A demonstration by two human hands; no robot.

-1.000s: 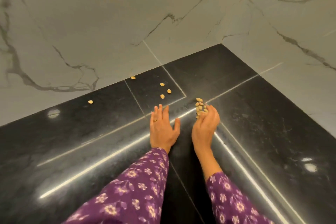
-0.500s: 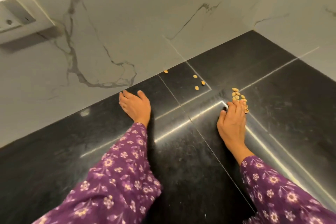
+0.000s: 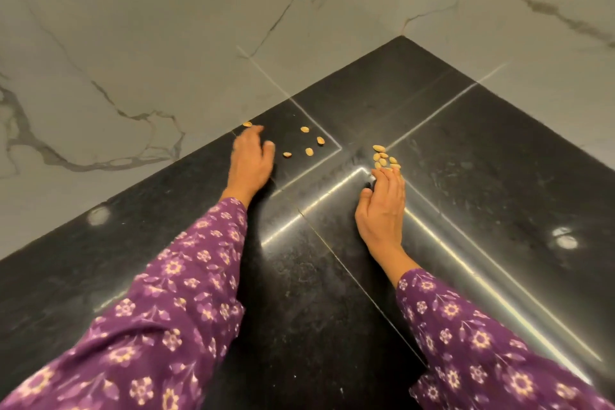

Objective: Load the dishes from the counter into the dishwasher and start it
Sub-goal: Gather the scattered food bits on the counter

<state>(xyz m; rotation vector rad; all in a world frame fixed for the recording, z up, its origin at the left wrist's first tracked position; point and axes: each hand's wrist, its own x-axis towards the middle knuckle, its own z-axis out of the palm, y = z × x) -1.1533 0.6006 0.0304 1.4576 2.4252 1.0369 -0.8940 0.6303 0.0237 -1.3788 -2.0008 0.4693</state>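
Observation:
No dishes or dishwasher are in view. Small tan nut shells lie on the black stone counter [image 3: 482, 150]. My left hand [image 3: 251, 160] rests flat on the counter by the wall, fingertips beside one shell [image 3: 247, 124], with several loose shells [image 3: 309, 151] just to its right. My right hand [image 3: 382, 206] lies on the counter with straight fingers touching the near edge of a small pile of shells [image 3: 384, 156]. Neither hand holds anything.
Grey marble-pattern walls [image 3: 149, 43] close the counter's far corner on the left and right. Thin joint lines and bright light reflections cross the black surface. Purple flowered sleeves cover both forearms.
My left hand has slid right along the wall edge to the shell near the wall and the scattered shells. My right hand stays at the pile. The camera has turned right.

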